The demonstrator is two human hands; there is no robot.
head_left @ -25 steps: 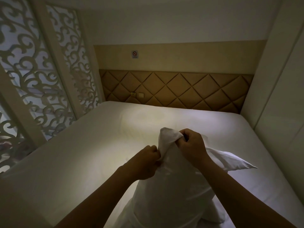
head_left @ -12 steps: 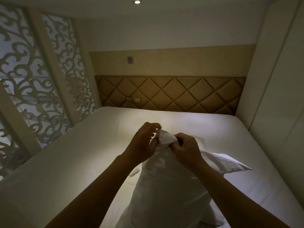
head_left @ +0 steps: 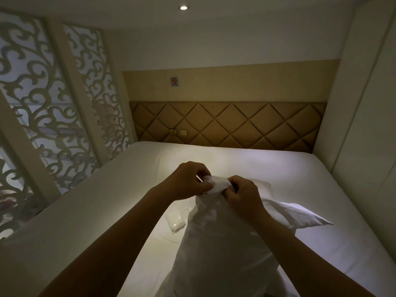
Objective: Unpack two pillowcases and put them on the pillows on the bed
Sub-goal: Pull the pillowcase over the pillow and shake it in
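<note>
A white pillow in its white pillowcase [head_left: 216, 243] stands on end on the bed [head_left: 132, 185] in front of me. My left hand [head_left: 188, 182] pinches the bunched top corner of the pillowcase from the left. My right hand [head_left: 244, 195] grips the same bunched fabric from the right, fingers curled round it. A second white pillow [head_left: 297, 215] lies flat behind the upright one, its corner sticking out to the right. A clear plastic wrapper [head_left: 179, 220] lies on the sheet to the left of the upright pillow.
A quilted brown headboard [head_left: 231, 125] runs along the far end of the bed. A carved white lattice screen [head_left: 53, 116] lines the left side, and a plain pale wall [head_left: 364, 136] stands on the right. The room is dim.
My left hand has risen from the side of the pillow to its top corner, beside my right hand. The camera has tilted upward, bringing the ceiling light into view.
</note>
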